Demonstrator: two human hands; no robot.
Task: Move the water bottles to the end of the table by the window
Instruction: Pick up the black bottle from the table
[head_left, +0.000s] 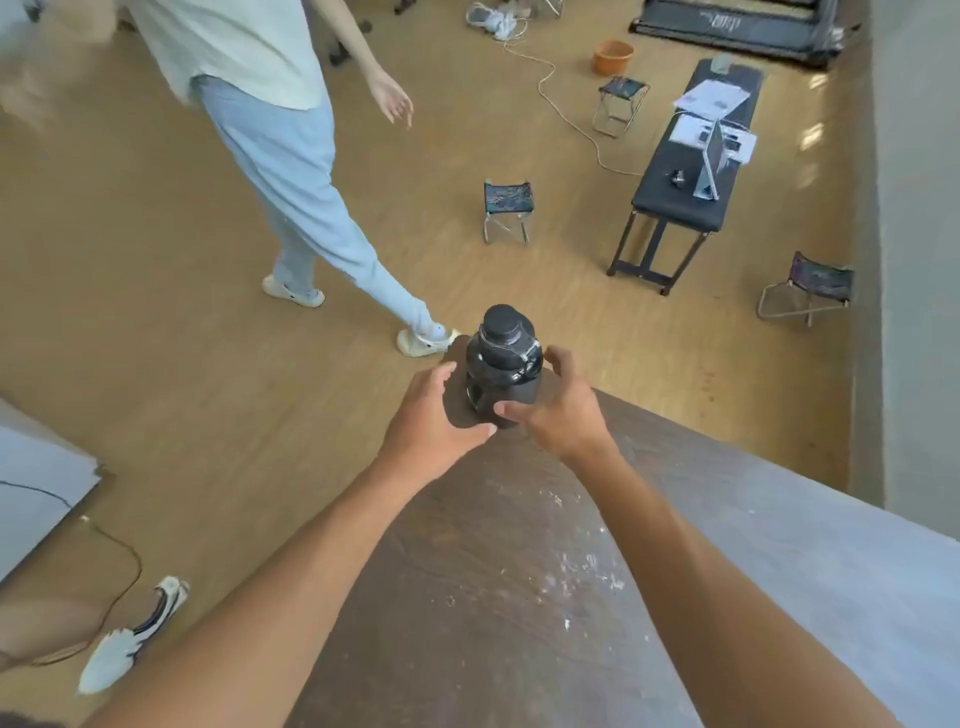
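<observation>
Head view: both hands cupped around black water bottle (501, 364) at far table (519, 545) end; left hand (431, 415) half-open, right hand (558, 410) curled against it. Best set down upright, clear of edge.

Beyond my table, someone in pale trousers (311, 208) walks the wood floor. I see three folding stools (507, 210), an orange bucket (613, 56), and a dark bench (685, 187) holding papers (714, 96).

Both arms outstretched; left hand (434, 415) and right hand (558, 410) cupped inward, fingers curled
</observation>
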